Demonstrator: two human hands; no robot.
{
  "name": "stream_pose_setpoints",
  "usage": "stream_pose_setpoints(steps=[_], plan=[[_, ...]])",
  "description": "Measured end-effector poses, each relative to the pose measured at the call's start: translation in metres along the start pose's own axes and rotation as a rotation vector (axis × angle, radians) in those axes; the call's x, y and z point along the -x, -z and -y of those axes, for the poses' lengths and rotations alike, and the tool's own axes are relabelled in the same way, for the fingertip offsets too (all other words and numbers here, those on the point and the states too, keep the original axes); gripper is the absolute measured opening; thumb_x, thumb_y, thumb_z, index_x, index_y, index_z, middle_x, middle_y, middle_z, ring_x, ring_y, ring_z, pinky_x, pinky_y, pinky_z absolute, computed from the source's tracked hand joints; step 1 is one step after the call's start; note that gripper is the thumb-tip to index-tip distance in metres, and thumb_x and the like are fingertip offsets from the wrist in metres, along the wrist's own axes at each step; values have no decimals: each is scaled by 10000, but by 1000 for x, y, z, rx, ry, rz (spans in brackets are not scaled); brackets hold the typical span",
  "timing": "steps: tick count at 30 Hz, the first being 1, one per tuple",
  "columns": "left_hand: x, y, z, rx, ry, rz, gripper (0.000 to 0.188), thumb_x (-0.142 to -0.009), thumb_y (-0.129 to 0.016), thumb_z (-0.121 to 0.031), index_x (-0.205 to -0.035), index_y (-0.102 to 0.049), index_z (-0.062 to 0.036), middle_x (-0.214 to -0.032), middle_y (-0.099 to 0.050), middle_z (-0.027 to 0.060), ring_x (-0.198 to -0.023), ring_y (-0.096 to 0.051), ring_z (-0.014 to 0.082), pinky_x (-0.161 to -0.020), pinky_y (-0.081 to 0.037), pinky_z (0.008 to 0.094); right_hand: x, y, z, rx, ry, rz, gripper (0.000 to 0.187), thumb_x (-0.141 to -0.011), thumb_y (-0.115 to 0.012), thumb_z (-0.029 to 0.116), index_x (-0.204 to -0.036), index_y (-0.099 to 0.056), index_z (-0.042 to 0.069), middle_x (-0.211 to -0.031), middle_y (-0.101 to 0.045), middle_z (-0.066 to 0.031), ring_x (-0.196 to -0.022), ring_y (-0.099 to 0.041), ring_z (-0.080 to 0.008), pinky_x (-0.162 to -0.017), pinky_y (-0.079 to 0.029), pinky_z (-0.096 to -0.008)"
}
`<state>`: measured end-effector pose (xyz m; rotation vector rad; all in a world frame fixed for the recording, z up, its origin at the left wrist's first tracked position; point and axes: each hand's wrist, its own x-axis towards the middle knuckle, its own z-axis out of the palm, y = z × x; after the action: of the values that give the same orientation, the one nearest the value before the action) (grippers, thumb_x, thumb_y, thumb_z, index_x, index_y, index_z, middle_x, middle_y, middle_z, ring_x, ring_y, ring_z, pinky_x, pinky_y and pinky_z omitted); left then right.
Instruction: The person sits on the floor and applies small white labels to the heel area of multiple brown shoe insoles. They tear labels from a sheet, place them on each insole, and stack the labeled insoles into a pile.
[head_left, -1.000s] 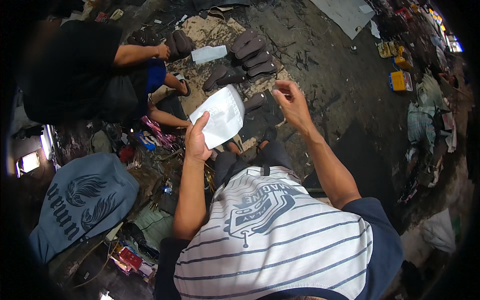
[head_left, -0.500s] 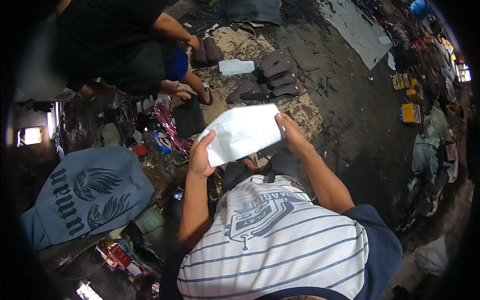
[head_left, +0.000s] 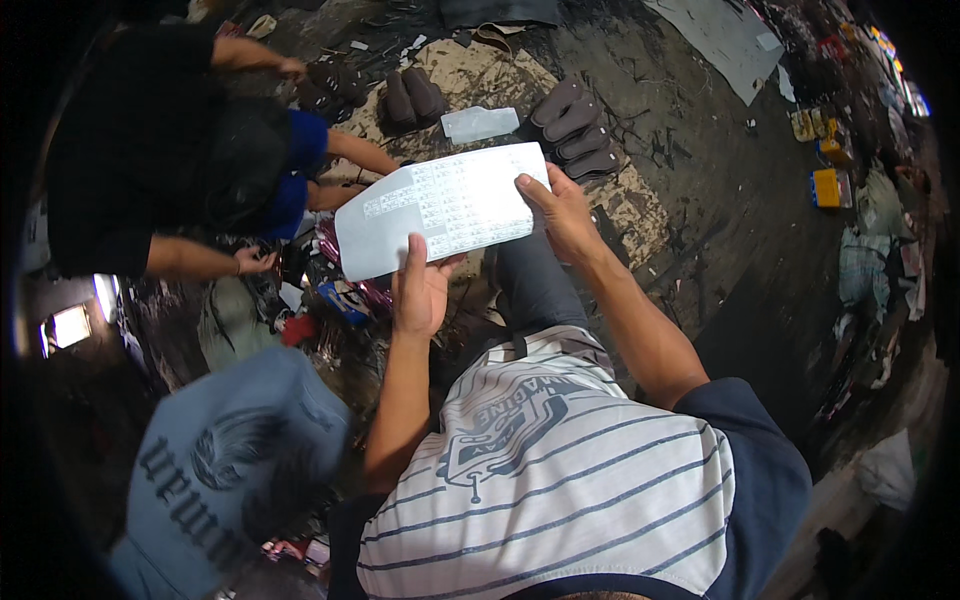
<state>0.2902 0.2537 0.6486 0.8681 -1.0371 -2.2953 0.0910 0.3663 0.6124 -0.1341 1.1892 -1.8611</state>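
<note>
A white sheet of small printed labels (head_left: 470,205) is held up in front of me, with a grid of print and greyish bare patches on its left part. My right hand (head_left: 568,218) pinches its right edge, thumb on top. Along the lower edge, my left hand (head_left: 422,298) supports the sheet with its thumb in front and its other fingers partly hidden behind. Beyond the sheet, dark brown sole-shaped footwear pieces (head_left: 412,96) lie in a pair on a worn tan board (head_left: 640,215). More of these brown pieces (head_left: 575,125) lie to the right, around another pale sheet (head_left: 480,124).
At the left, a co-worker in dark clothes (head_left: 130,150) bends with both arms stretched out. Nearer, at lower left, is a person in a blue-grey printed top (head_left: 235,450). Yellow containers (head_left: 828,188) and scraps line the right side. A grey sheet (head_left: 725,45) lies at far right.
The label sheet has turned flatter, its grid now showing, and shifted left and up with my hands. The co-worker's hand has left the brown pair. The person in blue-grey has moved.
</note>
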Motion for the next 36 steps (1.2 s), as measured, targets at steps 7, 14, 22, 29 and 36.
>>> stream_pose_setpoints(steps=[7,14,22,29,36], plan=[[-153,85,12,67,105,-270,638,-1070,-549,-389,-1554,-350,-24,-1541,-477,155,-1431,-444,330,-1230,-298,521,-130,61,-97,19,-119,-228,423,-1026,-669,267,-1393,-566,84,-1185,-683,-26,-989,-638,-102,-818,-499,-253],[-306,238,95,-187,334,-514,519,-1061,-512,-417,-1450,-503,-73,-1383,-626,119,-1251,-616,297,-1025,-525,433,-233,303,-373,493,-330,-627,367,-967,-698,225,-1241,-595,5,-1083,-691,-71,-961,-650,-176,-829,-523,-346],[-479,296,222,-191,510,-278,506,-1039,-533,-365,-1439,-516,-55,-1415,-611,111,-1267,-605,308,-1059,-505,465,-340,399,-485,83,-517,-1034,861,-874,-836,378,-1479,-368,-19,-1284,-609,-212,-1151,-610,-302,-983,-506,-439],[-612,359,335,-438,588,-205,452,-1011,-557,-292,-1384,-556,-37,-1342,-646,100,-1236,-616,264,-1063,-472,434,-412,395,-536,163,-218,-1367,1313,-723,-937,245,-1608,9,29,-1487,-445,-260,-1338,-485,-348,-1131,-409,-417],[-747,371,453,-1189,348,57,635,-1045,-544,-505,-1343,-593,53,-1227,-632,159,-1096,-611,279,-967,-470,424,-325,378,-530,616,-260,-1345,1117,-677,-936,361,-1521,-296,6,-1469,-405,-257,-1379,-393,-402,-1177,-325,-498]])
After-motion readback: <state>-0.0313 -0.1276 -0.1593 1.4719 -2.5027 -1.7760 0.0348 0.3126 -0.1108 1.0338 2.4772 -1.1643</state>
